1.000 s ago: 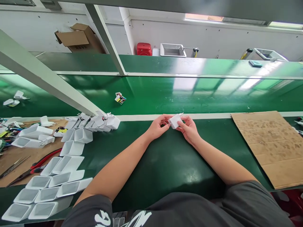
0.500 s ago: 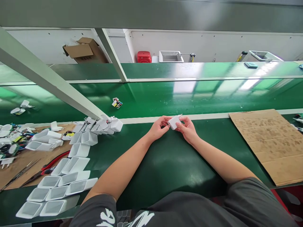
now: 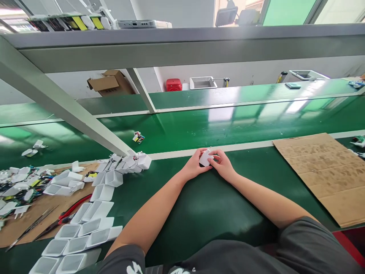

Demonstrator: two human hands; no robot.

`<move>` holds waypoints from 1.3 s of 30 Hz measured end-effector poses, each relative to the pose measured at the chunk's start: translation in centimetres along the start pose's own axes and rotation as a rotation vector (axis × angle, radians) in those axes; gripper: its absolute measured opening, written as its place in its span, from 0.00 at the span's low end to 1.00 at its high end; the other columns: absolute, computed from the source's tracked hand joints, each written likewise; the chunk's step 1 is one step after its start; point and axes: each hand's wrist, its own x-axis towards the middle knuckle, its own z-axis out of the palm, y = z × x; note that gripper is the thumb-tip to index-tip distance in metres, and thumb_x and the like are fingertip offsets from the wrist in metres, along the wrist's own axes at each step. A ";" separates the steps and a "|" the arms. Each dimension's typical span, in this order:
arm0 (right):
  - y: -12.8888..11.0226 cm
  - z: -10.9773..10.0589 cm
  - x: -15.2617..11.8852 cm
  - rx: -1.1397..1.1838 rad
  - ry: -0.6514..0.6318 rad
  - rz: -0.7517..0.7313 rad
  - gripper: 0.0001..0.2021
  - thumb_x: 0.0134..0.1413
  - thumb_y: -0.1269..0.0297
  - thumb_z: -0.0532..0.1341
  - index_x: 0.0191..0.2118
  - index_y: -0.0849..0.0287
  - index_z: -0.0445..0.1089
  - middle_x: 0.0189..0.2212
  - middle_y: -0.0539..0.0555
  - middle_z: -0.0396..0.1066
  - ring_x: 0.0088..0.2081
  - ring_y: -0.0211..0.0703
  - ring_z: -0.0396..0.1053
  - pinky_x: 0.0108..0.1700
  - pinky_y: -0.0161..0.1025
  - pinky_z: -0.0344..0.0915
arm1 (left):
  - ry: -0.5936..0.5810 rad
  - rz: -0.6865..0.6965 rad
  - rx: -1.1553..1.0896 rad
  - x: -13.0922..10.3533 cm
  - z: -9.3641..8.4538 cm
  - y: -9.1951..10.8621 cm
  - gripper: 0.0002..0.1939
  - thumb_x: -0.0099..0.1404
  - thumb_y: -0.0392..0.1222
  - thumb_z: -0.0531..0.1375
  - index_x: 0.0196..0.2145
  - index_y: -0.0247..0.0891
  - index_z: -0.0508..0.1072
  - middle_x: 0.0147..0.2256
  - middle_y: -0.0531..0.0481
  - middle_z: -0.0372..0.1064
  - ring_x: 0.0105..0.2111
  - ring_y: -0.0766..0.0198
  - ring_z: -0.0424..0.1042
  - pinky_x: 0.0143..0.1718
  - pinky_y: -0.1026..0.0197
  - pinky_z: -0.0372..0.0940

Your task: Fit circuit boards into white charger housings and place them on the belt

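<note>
A small white plastic case (image 3: pixel 205 158) is held between both hands above the green bench, near the pale strip. My left hand (image 3: pixel 194 164) has its fingers and thumb around the left side of the case. From the right, my right hand (image 3: pixel 222 164) pinches the case with thumb and fingers. A thin white piece sticks up from the top of the case; its detail is too small to tell. Left of my hands stand rows of open white cases (image 3: pixel 98 210), with several filled ones (image 3: pixel 129 163) at the far end.
Red-handled pliers (image 3: pixel 74 207) and tweezers (image 3: pixel 33 225) lie on cardboard at the left beside a pile of circuit parts (image 3: pixel 21 184). A slanting metal post (image 3: pixel 85 123) rises there. Cardboard (image 3: pixel 322 175) lies at the right, and a shelf beam (image 3: pixel 185 53) crosses above.
The view has tilted up, showing the upper shelf. The white case has turned in my hands, and my left fingers now reach further around it.
</note>
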 end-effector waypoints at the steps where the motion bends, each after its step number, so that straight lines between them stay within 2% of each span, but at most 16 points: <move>1: -0.1 0.0 -0.1 -0.014 -0.003 -0.004 0.17 0.58 0.48 0.74 0.43 0.51 0.73 0.48 0.52 0.71 0.47 0.46 0.77 0.48 0.42 0.79 | -0.004 -0.001 0.008 0.0 0.0 -0.1 0.43 0.62 0.50 0.74 0.68 0.45 0.61 0.60 0.41 0.71 0.56 0.51 0.75 0.57 0.50 0.71; 6: -0.3 0.1 -0.1 0.027 0.029 0.025 0.18 0.57 0.47 0.75 0.43 0.51 0.73 0.43 0.50 0.76 0.42 0.42 0.77 0.47 0.41 0.77 | -0.016 0.023 0.017 -0.1 0.0 -0.2 0.42 0.63 0.46 0.71 0.69 0.44 0.59 0.62 0.40 0.69 0.58 0.50 0.74 0.59 0.50 0.71; 12: -0.3 0.3 0.0 0.096 0.105 -0.007 0.21 0.55 0.47 0.76 0.43 0.51 0.70 0.41 0.50 0.77 0.41 0.43 0.79 0.46 0.42 0.77 | -0.033 0.020 0.025 -0.3 -0.1 -0.1 0.43 0.64 0.43 0.70 0.71 0.45 0.56 0.62 0.40 0.69 0.55 0.52 0.74 0.58 0.51 0.70; 19: -0.8 0.0 0.1 0.099 0.152 -0.045 0.23 0.56 0.42 0.75 0.42 0.50 0.67 0.31 0.47 0.76 0.36 0.45 0.77 0.44 0.43 0.74 | -0.026 0.041 0.014 -0.3 0.0 0.1 0.44 0.63 0.41 0.69 0.72 0.45 0.56 0.64 0.39 0.67 0.58 0.51 0.73 0.60 0.49 0.69; 23: -0.6 -0.1 0.3 0.107 0.153 -0.054 0.23 0.55 0.42 0.75 0.42 0.50 0.66 0.33 0.48 0.76 0.38 0.46 0.78 0.46 0.44 0.75 | -0.017 0.042 0.031 -0.2 0.0 0.1 0.46 0.64 0.42 0.70 0.74 0.48 0.53 0.66 0.41 0.66 0.61 0.51 0.72 0.63 0.49 0.68; 26: -0.2 0.1 0.3 0.132 0.140 -0.065 0.25 0.53 0.43 0.77 0.43 0.49 0.65 0.38 0.49 0.78 0.44 0.48 0.80 0.52 0.48 0.76 | 0.013 0.059 0.074 -0.2 0.0 -0.2 0.46 0.66 0.43 0.70 0.74 0.49 0.53 0.68 0.41 0.65 0.66 0.51 0.69 0.68 0.47 0.64; 30: 0.2 0.4 0.2 0.167 0.075 -0.077 0.28 0.51 0.46 0.79 0.47 0.48 0.64 0.46 0.53 0.79 0.52 0.50 0.79 0.64 0.54 0.73 | 0.134 0.069 0.184 0.1 0.2 -1.3 0.37 0.65 0.43 0.71 0.67 0.47 0.62 0.67 0.43 0.66 0.68 0.49 0.65 0.72 0.43 0.58; 32: 0.4 0.4 0.1 0.148 0.036 -0.079 0.27 0.53 0.46 0.77 0.49 0.48 0.64 0.47 0.54 0.79 0.55 0.51 0.78 0.67 0.55 0.70 | 0.186 0.048 0.226 0.5 0.1 -1.9 0.33 0.64 0.43 0.71 0.63 0.45 0.65 0.64 0.42 0.68 0.66 0.49 0.67 0.70 0.42 0.61; 35: 0.7 0.2 0.1 0.063 0.032 -0.064 0.26 0.57 0.44 0.74 0.50 0.49 0.64 0.47 0.54 0.78 0.55 0.51 0.77 0.65 0.55 0.71 | 0.226 0.018 0.253 1.3 -0.7 -2.8 0.34 0.61 0.43 0.73 0.62 0.44 0.67 0.60 0.41 0.67 0.59 0.50 0.72 0.63 0.46 0.68; 39: 1.2 -0.4 0.3 -0.047 0.061 -0.012 0.25 0.58 0.42 0.72 0.50 0.50 0.65 0.46 0.52 0.72 0.45 0.46 0.77 0.55 0.50 0.76 | 0.311 -0.039 0.312 2.3 -3.9 -3.8 0.38 0.60 0.39 0.72 0.65 0.45 0.65 0.59 0.42 0.69 0.59 0.51 0.73 0.63 0.47 0.68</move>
